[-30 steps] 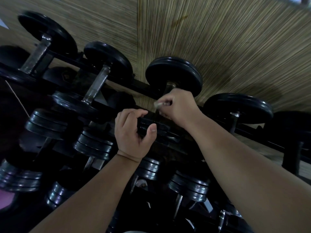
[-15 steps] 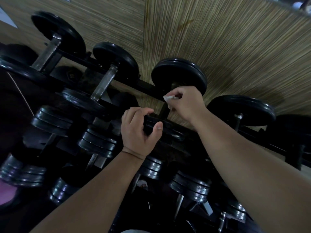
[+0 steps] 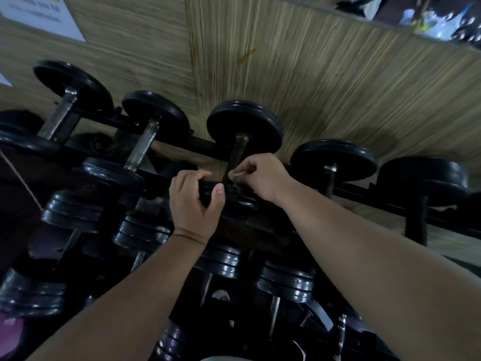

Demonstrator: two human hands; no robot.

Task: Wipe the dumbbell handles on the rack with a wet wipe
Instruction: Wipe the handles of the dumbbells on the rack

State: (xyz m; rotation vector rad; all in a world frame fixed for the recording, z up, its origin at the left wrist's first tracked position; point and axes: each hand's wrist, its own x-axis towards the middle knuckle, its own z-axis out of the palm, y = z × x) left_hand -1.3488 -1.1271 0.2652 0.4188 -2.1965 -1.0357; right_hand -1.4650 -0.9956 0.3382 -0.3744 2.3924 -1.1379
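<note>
Mid-wipe: right grip (image 3: pixel 263 175) pinches the wet wipe (image 3: pixel 235 174) onto the dumbbell handle (image 3: pixel 239 151) just beyond the left grip (image 3: pixel 194 201), which clamps the near plate (image 3: pixel 235 197); next, probably a stroke outward.

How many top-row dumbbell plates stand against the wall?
5, left to right: far-left plate, second plate, middle plate above the right hand, fourth plate, far-right plate. Others may be out of frame.

Dim, bluish indoor light; the lower half sinks into shadow. Motion blur smears edges, and wide-angle distortion bends the frame.
</note>
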